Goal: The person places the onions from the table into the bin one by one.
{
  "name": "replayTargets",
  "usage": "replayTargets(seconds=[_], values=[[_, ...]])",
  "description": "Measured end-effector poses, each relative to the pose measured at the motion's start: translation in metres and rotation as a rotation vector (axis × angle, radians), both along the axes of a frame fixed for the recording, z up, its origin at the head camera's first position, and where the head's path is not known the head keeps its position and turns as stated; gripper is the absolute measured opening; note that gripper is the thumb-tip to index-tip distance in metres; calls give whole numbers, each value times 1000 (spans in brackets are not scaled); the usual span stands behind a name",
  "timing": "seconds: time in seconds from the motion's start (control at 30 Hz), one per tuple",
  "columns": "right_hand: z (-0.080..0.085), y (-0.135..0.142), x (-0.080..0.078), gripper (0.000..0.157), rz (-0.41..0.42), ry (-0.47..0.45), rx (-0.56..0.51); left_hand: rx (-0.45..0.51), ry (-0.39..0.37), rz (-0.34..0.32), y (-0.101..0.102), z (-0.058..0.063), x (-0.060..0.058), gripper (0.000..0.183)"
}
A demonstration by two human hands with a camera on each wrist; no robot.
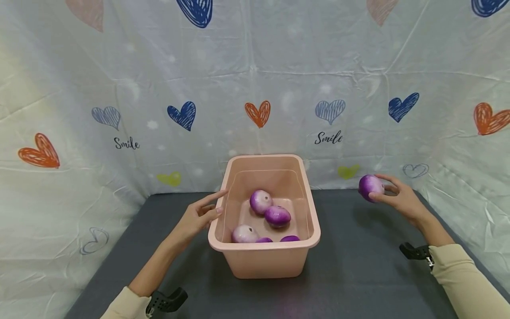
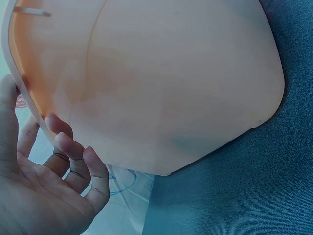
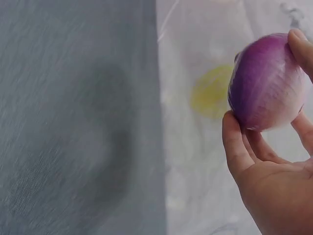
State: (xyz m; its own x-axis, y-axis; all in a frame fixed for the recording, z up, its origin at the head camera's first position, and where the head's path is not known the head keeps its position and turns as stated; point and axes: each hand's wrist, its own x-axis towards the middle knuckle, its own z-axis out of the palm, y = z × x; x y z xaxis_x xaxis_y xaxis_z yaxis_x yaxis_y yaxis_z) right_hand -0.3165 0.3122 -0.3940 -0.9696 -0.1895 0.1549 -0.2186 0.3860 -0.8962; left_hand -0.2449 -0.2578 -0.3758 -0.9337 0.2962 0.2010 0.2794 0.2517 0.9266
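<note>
A purple onion (image 1: 371, 188) is held up over the right side of the table by my right hand (image 1: 404, 201), pinched between thumb and fingers. In the right wrist view the onion (image 3: 266, 82) looks glossy, deep purple on one side and paler on the other. My left hand (image 1: 201, 213) grips the left rim of a pink plastic tub (image 1: 264, 262). Seen from the left wrist, fingers (image 2: 73, 147) curl under the rim against the tub's outer wall (image 2: 186, 88). Inside the tub lie several more onions, among them a purple one (image 1: 277, 216) and a paler one (image 1: 260, 202); its front wall partly hides others.
The tub stands mid-table on a dark grey tabletop (image 1: 342, 274). Behind and at both sides hangs a whitish curtain (image 1: 223, 88) printed with hearts and "Smile". Black straps (image 1: 414, 251) circle both wrists.
</note>
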Motion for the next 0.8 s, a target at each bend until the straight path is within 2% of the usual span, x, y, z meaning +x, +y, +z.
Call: replayTargets(seconds=[0.23, 0.47, 0.67, 0.8], values=[[25, -29, 5, 67, 89, 26, -36, 6, -6, 3, -1, -3, 0, 52], [51, -61, 7, 66, 153, 45, -98, 8, -11, -9, -1, -3, 0, 52], [68, -89, 6, 66, 218, 77, -145, 10, 0, -8, -2, -1, 1, 52], [75, -109, 5, 67, 283, 105, -138, 9, -5, -10, -1, 0, 0, 52]])
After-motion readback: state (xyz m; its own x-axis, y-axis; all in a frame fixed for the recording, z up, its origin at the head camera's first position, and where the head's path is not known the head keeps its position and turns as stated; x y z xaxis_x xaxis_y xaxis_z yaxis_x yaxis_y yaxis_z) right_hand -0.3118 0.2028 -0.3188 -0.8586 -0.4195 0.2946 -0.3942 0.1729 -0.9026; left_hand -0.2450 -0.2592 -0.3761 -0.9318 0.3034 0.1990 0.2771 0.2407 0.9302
